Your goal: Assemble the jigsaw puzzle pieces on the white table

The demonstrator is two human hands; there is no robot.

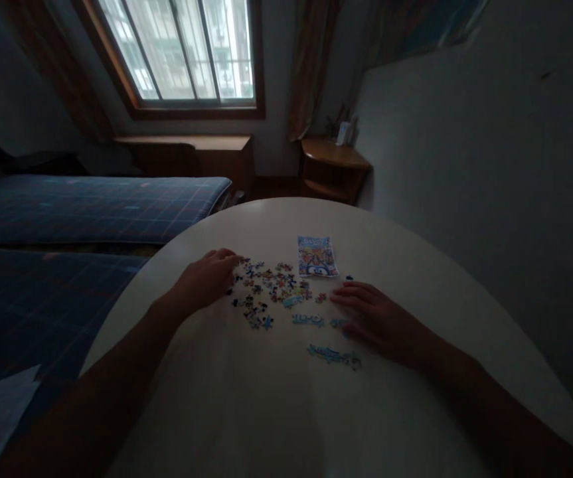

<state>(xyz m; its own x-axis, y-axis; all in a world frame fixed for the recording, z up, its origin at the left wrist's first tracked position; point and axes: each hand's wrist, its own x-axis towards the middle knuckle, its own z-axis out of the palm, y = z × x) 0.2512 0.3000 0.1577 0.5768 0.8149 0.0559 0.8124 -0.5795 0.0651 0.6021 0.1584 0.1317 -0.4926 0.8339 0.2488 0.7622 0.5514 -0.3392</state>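
Note:
Over the left edge of a loose pile of jigsaw puzzle pieces [280, 284] is my left hand [211, 277]. Its index finger reaches out to the pieces, and the hand appears open, holding nothing that I can see. My right hand [378, 318] rests on the table with fingers stretched out, open, its fingertips beside a reddish piece [321, 297]. Part of a small joined blue section [338, 323] lies by its thumb. Left of that is another joined strip [308, 320], and nearer me a longer joined blue strip [333, 355]. A colourful printed picture sheet [317, 256] lies behind the pieces.
The round white table [246, 405] carries everything. A single dark piece [349, 277] lies beyond my right hand. Beds with plaid covers [91, 206] stand to the left, with papers [2, 411] at lower left. A wooden corner shelf [336, 153] and white wall are behind right.

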